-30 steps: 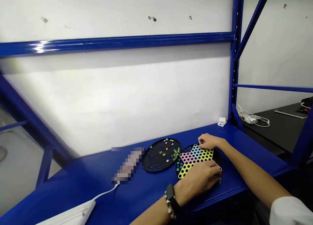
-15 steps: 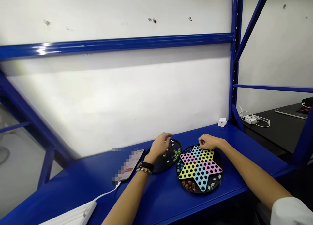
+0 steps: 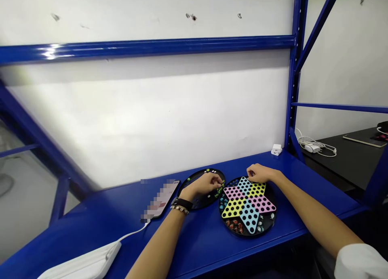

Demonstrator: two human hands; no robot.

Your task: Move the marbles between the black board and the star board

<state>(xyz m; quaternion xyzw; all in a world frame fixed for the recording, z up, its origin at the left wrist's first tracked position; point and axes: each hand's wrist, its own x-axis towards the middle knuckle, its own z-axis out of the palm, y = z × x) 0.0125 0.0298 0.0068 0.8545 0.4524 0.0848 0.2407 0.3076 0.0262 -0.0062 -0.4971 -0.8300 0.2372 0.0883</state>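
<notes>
Rightward slides the left hand (image 3: 208, 183), from the tray's far side toward its right edge, while the right hand (image 3: 257, 173) stays put at the board's back rim. Now the left fingers bend over the green pieces (image 3: 218, 193), tips close together; whether they pinch one, I can't tell. Hand and wrist cover much of the tray (image 3: 203, 202), at lower centre. Right hand: loosely curled, fingertips tucked from sight, so its hold, or even contact with the board, can't be made out. That board (image 3: 247, 204) sits right of the tray, star on top, red pieces (image 3: 236, 225) and clear ones (image 3: 261, 222) along its near side. Left of the tray, pixel blocks blur the phone (image 3: 162, 202); at lower left, the frame cuts off a white box (image 3: 87, 261).
</notes>
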